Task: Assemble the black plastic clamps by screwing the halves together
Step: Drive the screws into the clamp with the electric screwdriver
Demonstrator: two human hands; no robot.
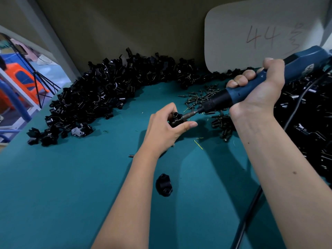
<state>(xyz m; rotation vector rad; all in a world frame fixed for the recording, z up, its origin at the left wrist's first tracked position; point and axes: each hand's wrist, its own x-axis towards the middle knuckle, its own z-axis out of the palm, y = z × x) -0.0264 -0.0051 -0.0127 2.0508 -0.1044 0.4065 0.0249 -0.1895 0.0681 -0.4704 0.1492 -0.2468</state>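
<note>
While the left hand (162, 129) pinches the small, stiff, likely light clamp (177, 120) by its sides, the right hand (258, 87) wraps the screwdriver (251, 87).

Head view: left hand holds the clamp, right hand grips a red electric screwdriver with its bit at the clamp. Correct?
Not quite. In the head view the electric screwdriver is blue, not red. The rest stands: the left hand holds the clamp, and the right hand grips the screwdriver with its bit at the clamp.

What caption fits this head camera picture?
Left hand grips a black clamp while right hand drives the blue electric screwdriver into it.
</note>
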